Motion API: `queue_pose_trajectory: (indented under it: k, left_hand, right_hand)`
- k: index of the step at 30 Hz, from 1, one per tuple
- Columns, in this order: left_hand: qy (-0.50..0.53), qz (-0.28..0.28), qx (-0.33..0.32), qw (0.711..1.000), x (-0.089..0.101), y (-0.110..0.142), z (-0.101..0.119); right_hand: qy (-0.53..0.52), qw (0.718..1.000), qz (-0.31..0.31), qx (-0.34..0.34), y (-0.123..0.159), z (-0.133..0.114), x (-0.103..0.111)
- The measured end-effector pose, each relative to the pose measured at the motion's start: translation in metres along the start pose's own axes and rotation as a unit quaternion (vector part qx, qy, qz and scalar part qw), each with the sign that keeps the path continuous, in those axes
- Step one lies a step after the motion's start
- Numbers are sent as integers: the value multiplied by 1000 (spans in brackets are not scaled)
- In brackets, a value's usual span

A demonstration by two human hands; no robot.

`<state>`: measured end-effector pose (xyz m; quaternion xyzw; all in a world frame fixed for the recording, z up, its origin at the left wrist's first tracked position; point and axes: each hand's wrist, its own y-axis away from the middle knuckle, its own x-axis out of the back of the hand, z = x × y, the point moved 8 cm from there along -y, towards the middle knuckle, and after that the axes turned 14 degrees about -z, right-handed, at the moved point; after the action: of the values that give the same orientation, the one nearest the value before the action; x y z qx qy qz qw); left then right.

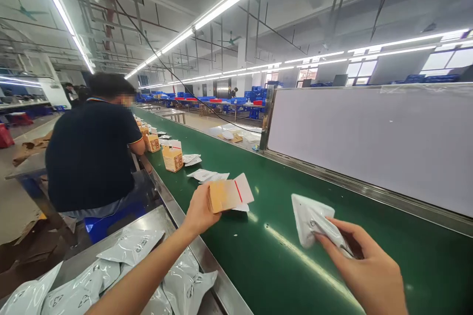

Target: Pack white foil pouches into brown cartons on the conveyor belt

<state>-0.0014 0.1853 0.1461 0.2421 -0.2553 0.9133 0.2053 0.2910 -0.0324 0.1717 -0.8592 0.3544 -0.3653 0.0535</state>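
My left hand grips a small tan cardboard box above the green conveyor belt. A white sheet with a red stripe sticks out from the box. My right hand holds a folded white plastic packet by one side, further right over the belt. Part of the packet is hidden by my fingers. Several pale grey mailer bags lie on the steel shelf below my left forearm.
Tan boxes and white sheets stand on the belt ahead. A seated co-worker in a dark shirt works along its left side. A white panel runs along the right edge. Blue crates stand far back.
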Motion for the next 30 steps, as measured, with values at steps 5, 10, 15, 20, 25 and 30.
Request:
queue_pose_trajectory:
  k: [5, 10, 15, 20, 25, 30]
  left_hand:
    - [-29, -63, -39, 997, -49, 45, 71]
    - [-30, -20, -14, 999, -62, 68, 80]
    - [-54, 8, -36, 998, -68, 72, 85]
    - [-72, -16, -141, 987, -92, 80, 116]
    - [-89, -71, -189, 975, -123, 94, 135]
    - [-90, -225, -118, 963, -146, 96, 136]
  right_hand:
    - [-19, 915, 131, 382, 63, -120, 15]
    - [99, 886, 49, 450, 80, -125, -17]
    - [178, 853, -84, 484, 86, -122, -24]
    - [214, 848, -143, 464, 91, -114, -29]
    - [192, 853, -234, 426, 97, -104, -42]
    - [222, 839, -353, 349, 93, -61, -32]
